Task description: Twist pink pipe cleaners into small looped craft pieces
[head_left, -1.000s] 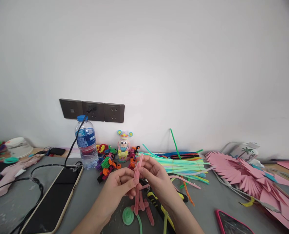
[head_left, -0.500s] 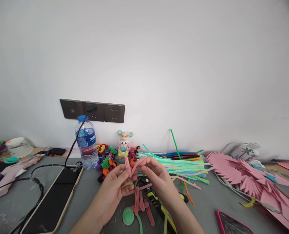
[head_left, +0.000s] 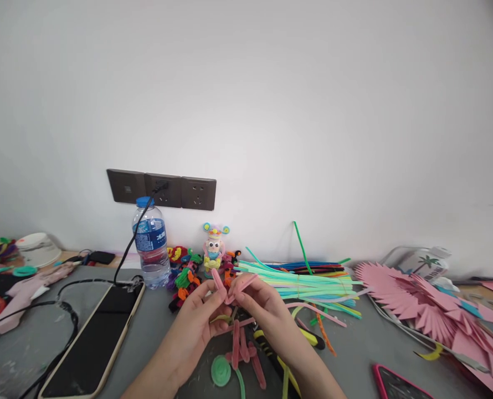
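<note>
Because the fuzzy pink strip (head_left: 245,284) is bent in a V shape, we hold one arm of it with the narrowly pinched fingers of our left hand (head_left: 198,328) and the other with those of our right hand (head_left: 265,308), probably to control the bend from both sides. We have it raised above the dull grey tabletop (head_left: 346,368), where folded dark-pink fuzzy pieces (head_left: 235,346) and a flat green fuzzy spiral (head_left: 220,371) lie just below our hands, perhaps for easy reach.
</note>
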{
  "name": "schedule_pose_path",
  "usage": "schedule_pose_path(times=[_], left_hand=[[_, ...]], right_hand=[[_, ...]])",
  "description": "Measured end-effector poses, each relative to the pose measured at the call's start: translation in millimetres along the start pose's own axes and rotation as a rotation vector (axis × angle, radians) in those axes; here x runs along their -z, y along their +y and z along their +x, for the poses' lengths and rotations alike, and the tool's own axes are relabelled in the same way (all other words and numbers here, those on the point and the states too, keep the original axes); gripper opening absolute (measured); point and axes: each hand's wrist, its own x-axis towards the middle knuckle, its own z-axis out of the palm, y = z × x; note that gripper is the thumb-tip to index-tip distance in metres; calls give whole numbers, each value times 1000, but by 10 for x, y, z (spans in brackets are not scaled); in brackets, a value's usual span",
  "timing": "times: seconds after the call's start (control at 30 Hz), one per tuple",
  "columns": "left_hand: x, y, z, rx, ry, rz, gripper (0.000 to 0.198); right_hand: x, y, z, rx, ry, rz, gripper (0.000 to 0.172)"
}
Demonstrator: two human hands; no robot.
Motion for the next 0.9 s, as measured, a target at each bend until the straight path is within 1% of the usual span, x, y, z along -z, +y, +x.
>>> schedule_pose_path(times=[0.1, 0.2, 0.33, 0.47, 0.53, 0.67, 0.8, 0.9], left_hand=[[-16, -3, 5, -40, 30, -48, 31], [-28, 2, 1, -93, 60, -41, 32], [-25, 11, 4, -135, 48, 37, 33], [-25, 20, -4, -131, 24, 124, 36], [-32, 22, -17, -131, 4, 168, 37], [-46, 17, -35, -126, -51, 253, 32], [-44, 3, -26, -109, -180, 309, 29], [-37, -9, -25, -83, -225, 282, 31]], right_hand=[[-13, 9, 1, 11, 7, 18, 15], [-9, 28, 11, 20, 18, 0, 16], [11, 48, 10, 38, 46, -25, 16], [29, 47, -6, 19, 77, -31, 16], [37, 42, -8, 11, 76, -38, 17], [53, 42, -7, -10, 70, -17, 19], [65, 32, -15, -24, 83, 15, 19], [56, -4, -20, -48, 35, 71, 18]])
